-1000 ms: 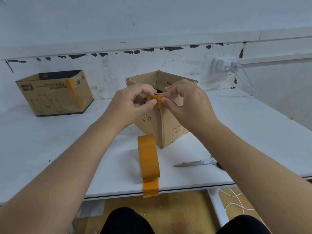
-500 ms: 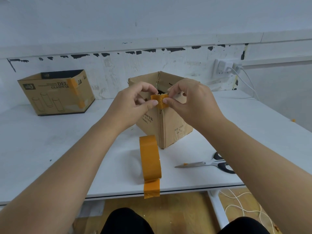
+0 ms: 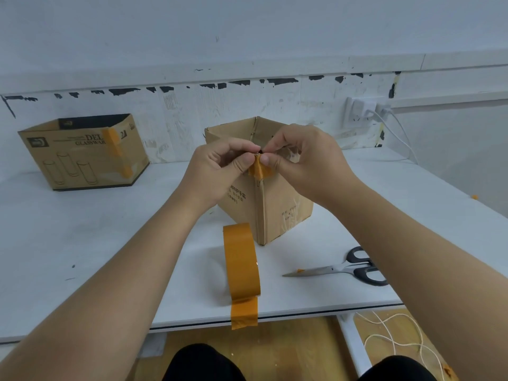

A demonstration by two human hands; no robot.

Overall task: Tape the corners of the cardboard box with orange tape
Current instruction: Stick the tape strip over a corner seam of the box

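An open brown cardboard box (image 3: pixel 277 210) stands mid-table with one corner edge facing me. A short orange tape piece (image 3: pixel 259 169) sits folded over the top of that near corner. My left hand (image 3: pixel 220 166) and my right hand (image 3: pixel 305 158) meet there, thumbs and forefingers pinching the tape piece against the corner from either side. The orange tape roll (image 3: pixel 240 259) stands on edge in front of the box, its loose end (image 3: pixel 244 312) hanging over the table's front edge.
Scissors (image 3: pixel 346 269) lie to the right of the roll, blades pointing left. A second cardboard box (image 3: pixel 79 158) with orange tape on its corner stands at the back left. A wall socket with a white cable (image 3: pixel 365 111) is at the back right. Cords lie on the floor.
The tape piece has gone from held level above the corner to folded down over it. Both hands have closed in and press it on the box's corner.
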